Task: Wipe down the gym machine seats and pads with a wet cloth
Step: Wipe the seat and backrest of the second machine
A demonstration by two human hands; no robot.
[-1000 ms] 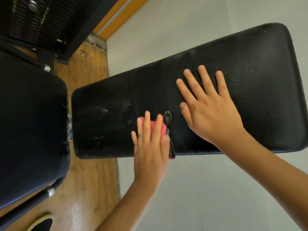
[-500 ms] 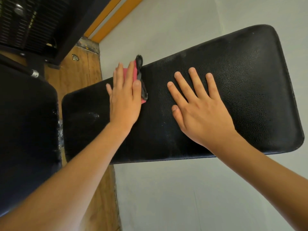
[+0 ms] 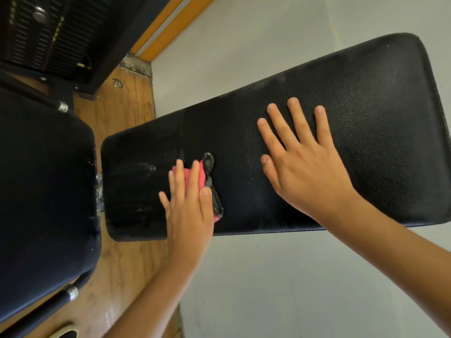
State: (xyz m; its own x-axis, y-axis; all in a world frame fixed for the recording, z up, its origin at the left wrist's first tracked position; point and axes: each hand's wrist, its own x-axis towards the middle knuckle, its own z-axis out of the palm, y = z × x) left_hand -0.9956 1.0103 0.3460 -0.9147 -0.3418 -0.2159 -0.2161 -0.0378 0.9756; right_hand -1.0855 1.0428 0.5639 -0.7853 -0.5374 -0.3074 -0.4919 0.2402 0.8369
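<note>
Fingers of left hand (image 3: 189,213) straight, pressing one pink cloth (image 3: 187,173) on pad (image 3: 366,93); right hand (image 3: 305,172) splayed flat.

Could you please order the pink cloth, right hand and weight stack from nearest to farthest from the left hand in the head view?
1. pink cloth, under the left hand.
2. right hand, beside it on the bench pad.
3. weight stack, far upper left.

Soft, even light, bright on the grey floor (image 3: 292,276). The black pad (image 3: 378,106) carries a dull sheen on its grain; wet streaks (image 3: 144,167) glint. The weight stack (image 3: 48,32) sits dim. Edges bow, and the left hand (image 3: 189,211) is slightly blurred.
</note>
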